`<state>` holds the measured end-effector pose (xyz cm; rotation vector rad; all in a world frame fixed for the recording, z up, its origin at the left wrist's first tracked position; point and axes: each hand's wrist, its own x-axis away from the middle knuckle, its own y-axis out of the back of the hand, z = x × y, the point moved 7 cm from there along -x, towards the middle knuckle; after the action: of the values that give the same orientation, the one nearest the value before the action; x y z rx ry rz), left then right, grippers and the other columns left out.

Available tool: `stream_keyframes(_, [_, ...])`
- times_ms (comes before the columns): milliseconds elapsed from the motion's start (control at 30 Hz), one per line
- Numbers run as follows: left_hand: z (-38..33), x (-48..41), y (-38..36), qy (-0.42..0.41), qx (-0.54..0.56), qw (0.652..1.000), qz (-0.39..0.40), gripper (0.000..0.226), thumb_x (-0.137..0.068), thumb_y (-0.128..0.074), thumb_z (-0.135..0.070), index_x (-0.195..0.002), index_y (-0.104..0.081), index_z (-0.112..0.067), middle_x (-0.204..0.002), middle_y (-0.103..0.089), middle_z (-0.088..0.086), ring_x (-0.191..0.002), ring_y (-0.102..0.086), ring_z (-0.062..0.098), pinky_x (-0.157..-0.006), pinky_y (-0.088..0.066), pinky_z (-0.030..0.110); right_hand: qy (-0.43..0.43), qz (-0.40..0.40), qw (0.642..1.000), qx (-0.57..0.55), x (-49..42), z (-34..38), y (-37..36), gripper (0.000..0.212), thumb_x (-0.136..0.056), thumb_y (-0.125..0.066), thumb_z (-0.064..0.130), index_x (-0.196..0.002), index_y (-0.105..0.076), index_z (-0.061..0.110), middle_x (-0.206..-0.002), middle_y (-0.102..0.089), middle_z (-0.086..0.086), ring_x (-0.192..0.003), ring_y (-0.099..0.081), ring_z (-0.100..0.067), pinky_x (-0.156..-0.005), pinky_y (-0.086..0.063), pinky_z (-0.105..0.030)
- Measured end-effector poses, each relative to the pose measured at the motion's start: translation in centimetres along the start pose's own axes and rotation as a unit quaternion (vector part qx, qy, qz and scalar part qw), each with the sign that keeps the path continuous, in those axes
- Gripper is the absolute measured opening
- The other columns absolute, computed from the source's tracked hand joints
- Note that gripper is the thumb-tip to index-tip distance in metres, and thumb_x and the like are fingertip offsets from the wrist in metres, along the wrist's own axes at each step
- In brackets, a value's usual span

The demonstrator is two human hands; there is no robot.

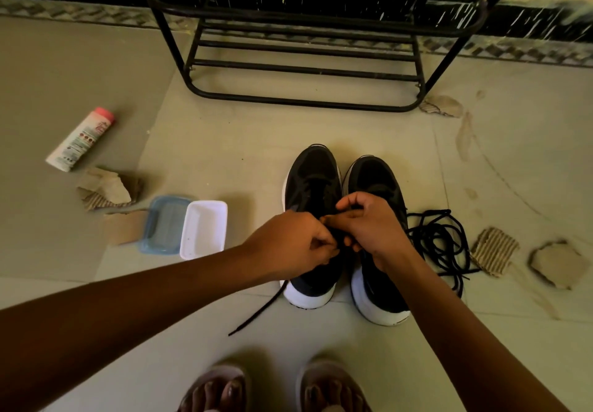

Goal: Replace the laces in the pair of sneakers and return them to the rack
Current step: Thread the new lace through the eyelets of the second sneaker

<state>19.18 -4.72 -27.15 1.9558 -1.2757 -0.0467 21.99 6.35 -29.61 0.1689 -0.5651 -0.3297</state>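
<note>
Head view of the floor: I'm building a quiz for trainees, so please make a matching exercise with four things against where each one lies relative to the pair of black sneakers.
Things
1. white tube with a pink cap
2. white rectangular plastic tub
3. loose coil of black lace
4. black metal shoe rack

Places
A. just right of the black sneakers with white soles
B. beyond their toes, by the wall
C. far left, lying on the floor
D. just left of them, beside a blue plastic lid

Pairs: 1-C, 2-D, 3-A, 4-B
</note>
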Motion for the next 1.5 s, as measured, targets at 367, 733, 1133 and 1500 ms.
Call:
stream_keyframes(367, [2.1,-2.1,3.5,-0.034,-0.17,0.966,-0.191,0.027,-0.085,-0.061,-0.029,-0.112,-0.065,-0.025,-0.11,-0.058,0.002,-0.1,-0.054,0.021,-0.077,-0.046,0.031,-0.017,-0.008,0.99,-0.138,0.2,0.3,0.5,0.027,-0.076,-0.073,0.001,-0.078,-0.05,0.016,-0.064,-0.064,-0.002,-0.06,-0.061,-0.012,-0.052,-0.05,-0.017])
stream_keyframes(733, [4.2,-2.4,2.6,0.046,-0.045,0.974,-0.218,0.037,-0.076,-0.072,-0.037,-0.106,-0.056,-0.02,-0.088,-0.046,-0.009,-0.078,-0.048,0.01,-0.065,-0.034,0.022,-0.001,-0.01,0.982,-0.188,0.6,2.4,2.3,0.016,-0.088,-0.059,0.006,-0.079,-0.053,0.017,-0.059,-0.063,0.001,-0.055,-0.063,-0.01,-0.052,-0.051,-0.019])
stream_keyframes(1133, [6.8,-2.0,0.7,0.117,0.052,0.973,-0.19,0.039,-0.075,-0.071,-0.023,-0.096,-0.039,-0.023,-0.093,-0.054,0.002,-0.078,-0.055,0.022,-0.071,-0.048,0.033,0.164,-0.129,0.95,-0.234,1.4,9.2,12.9,0.017,-0.092,-0.051,0.013,-0.09,-0.066,0.02,-0.068,-0.058,0.009,-0.049,-0.04,-0.002,-0.045,-0.029,-0.013])
stream_keyframes(1500, [0.9,-3.7,5.5,-0.05,0.114,0.958,-0.259,0.062,-0.083,-0.068,-0.021,-0.138,-0.04,-0.02,-0.126,-0.053,-0.003,-0.068,-0.052,0.003,-0.067,-0.042,0.005,0.223,-0.113,0.955,-0.157,2.4,10.1,10.2,0.02,-0.095,-0.048,0.008,-0.098,-0.065,0.019,-0.078,-0.064,0.007,-0.053,-0.041,-0.005,-0.046,-0.031,-0.015])
